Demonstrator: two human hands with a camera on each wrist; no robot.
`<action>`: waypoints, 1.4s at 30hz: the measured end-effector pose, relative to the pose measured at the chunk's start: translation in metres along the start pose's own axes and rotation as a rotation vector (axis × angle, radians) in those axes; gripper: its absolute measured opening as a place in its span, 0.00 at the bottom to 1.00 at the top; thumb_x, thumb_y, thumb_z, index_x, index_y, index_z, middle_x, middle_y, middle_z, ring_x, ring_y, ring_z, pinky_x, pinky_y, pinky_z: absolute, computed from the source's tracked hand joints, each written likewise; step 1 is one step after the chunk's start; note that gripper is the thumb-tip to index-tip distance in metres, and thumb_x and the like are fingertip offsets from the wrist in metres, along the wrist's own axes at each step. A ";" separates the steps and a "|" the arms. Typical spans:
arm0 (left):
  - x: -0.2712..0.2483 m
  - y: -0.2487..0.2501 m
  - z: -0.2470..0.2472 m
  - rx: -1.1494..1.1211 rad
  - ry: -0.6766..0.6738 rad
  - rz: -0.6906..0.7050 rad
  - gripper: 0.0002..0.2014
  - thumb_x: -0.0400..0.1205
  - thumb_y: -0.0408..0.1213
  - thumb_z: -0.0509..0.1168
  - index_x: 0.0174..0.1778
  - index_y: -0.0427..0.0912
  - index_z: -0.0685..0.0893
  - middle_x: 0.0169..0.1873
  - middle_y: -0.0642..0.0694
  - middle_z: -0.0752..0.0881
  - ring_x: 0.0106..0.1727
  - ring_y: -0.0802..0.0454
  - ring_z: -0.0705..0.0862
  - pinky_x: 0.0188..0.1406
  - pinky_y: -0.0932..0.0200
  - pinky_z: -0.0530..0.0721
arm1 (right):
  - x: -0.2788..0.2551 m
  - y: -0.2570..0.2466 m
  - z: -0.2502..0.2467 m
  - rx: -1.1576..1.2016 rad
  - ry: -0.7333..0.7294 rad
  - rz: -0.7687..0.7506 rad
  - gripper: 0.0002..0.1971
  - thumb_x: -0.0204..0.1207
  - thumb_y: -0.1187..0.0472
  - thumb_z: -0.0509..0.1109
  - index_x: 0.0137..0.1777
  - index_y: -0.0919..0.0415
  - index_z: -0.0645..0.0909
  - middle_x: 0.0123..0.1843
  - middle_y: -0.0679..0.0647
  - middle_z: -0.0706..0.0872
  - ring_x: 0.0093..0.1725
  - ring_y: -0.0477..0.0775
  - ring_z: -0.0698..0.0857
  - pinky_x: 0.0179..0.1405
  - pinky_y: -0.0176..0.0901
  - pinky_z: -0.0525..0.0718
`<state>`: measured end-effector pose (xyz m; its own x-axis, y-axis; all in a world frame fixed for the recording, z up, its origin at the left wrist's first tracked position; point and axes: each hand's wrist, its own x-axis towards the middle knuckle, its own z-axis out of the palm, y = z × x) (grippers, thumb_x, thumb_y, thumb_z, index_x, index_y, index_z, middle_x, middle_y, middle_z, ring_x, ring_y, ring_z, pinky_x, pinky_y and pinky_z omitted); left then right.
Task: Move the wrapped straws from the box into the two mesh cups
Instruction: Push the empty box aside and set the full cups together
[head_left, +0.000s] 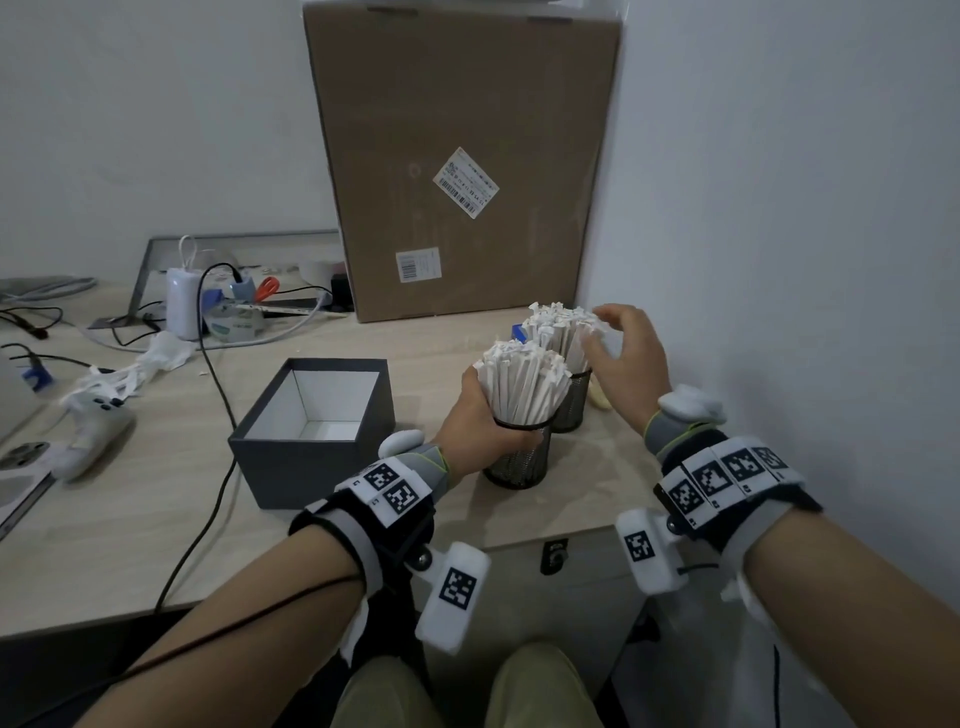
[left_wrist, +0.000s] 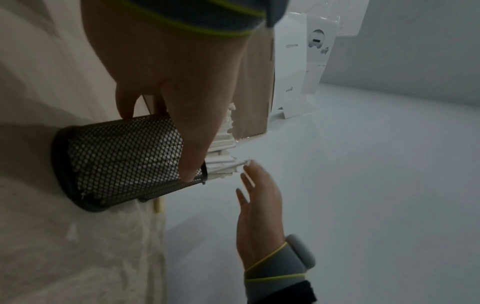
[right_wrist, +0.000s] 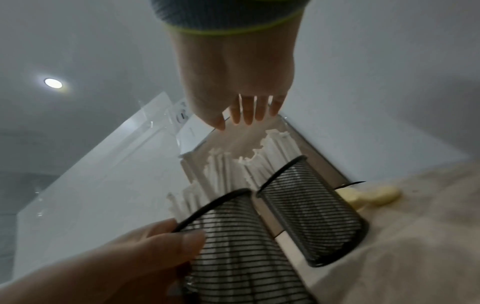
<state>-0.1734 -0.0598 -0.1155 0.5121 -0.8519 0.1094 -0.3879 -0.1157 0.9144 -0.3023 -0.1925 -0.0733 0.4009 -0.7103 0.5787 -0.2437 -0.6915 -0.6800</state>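
Two black mesh cups stand side by side near the wall, both packed with white wrapped straws. My left hand (head_left: 483, 415) grips the near cup (head_left: 519, 460) just under its rim, thumb and fingers curled round it (left_wrist: 122, 158). My right hand (head_left: 618, 343) hovers open, fingers spread, beside the straw tops (head_left: 558, 325) of the far cup (head_left: 571, 405). In the right wrist view the spread fingers (right_wrist: 246, 115) hang above both cups (right_wrist: 311, 209). The grey box (head_left: 311, 431) sits left of the cups; the white inside that I see holds no straws.
A tall cardboard carton (head_left: 462, 156) leans on the wall behind the cups. The wall (head_left: 779, 208) is close on the right. A black cable (head_left: 208, 467) runs past the box. A white controller (head_left: 88, 421) and chargers (head_left: 184, 301) lie far left.
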 end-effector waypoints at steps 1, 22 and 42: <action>0.001 -0.001 -0.002 -0.020 0.023 -0.004 0.46 0.67 0.37 0.80 0.74 0.41 0.58 0.61 0.51 0.77 0.63 0.52 0.79 0.55 0.58 0.80 | 0.003 0.008 0.000 -0.042 -0.019 0.066 0.23 0.75 0.60 0.71 0.69 0.65 0.73 0.66 0.59 0.78 0.67 0.57 0.77 0.62 0.35 0.70; 0.071 0.014 -0.066 -0.103 0.221 -0.015 0.46 0.63 0.36 0.82 0.73 0.43 0.64 0.64 0.47 0.79 0.63 0.50 0.79 0.56 0.55 0.81 | 0.058 0.028 0.047 -0.039 -0.321 0.382 0.48 0.58 0.51 0.85 0.74 0.61 0.62 0.68 0.56 0.79 0.66 0.60 0.79 0.66 0.56 0.80; 0.336 -0.030 -0.053 0.012 0.310 0.018 0.43 0.64 0.38 0.81 0.72 0.39 0.66 0.66 0.44 0.78 0.67 0.47 0.77 0.63 0.53 0.78 | 0.259 0.108 0.144 -0.066 -0.261 0.371 0.52 0.62 0.55 0.84 0.79 0.62 0.53 0.75 0.60 0.73 0.72 0.63 0.74 0.70 0.53 0.75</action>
<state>0.0513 -0.3158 -0.0857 0.7137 -0.6578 0.2408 -0.4071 -0.1097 0.9068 -0.0974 -0.4318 -0.0616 0.4831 -0.8604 0.1624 -0.4654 -0.4094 -0.7847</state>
